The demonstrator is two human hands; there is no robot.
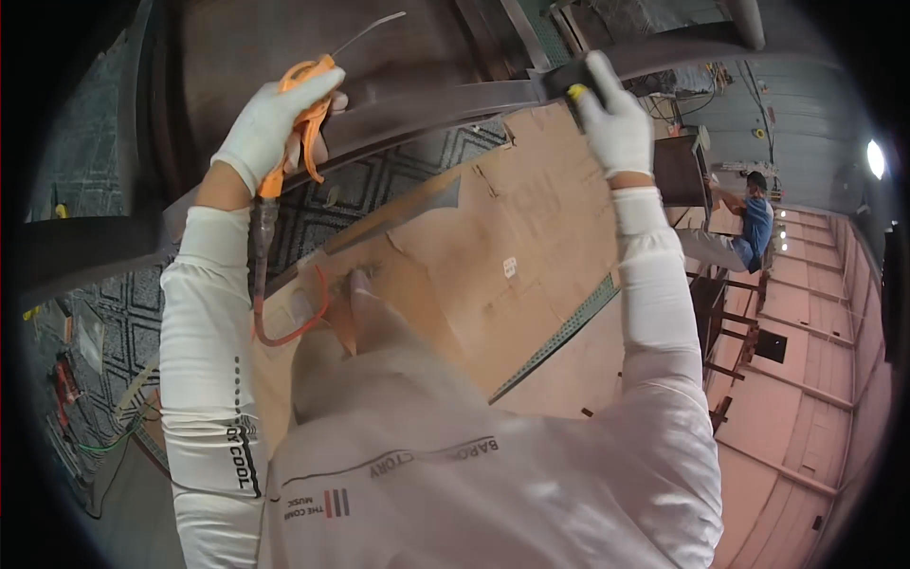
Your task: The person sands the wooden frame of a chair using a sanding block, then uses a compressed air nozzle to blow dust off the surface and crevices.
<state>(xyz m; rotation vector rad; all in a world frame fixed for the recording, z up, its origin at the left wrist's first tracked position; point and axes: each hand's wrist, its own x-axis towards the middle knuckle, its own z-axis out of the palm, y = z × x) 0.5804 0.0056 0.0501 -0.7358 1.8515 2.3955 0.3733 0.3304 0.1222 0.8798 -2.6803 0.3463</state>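
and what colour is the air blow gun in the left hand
The air blow gun is orange, its thin nozzle pale, clearest in the head view.

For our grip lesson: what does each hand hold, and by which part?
The left hand grips an orange air gun by its handle; the right hand holds a dark block, seemingly by its right end.

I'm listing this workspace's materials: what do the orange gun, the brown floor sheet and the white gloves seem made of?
Orange gun: probably plastic with a smooth finish, judging by its even, bright colour; inner parts can't be seen. Brown floor sheet: likely matte cardboard, given its tan colour, creases and torn edges. White gloves: seemingly soft, matte fabric, closely fitted; weave unclear.
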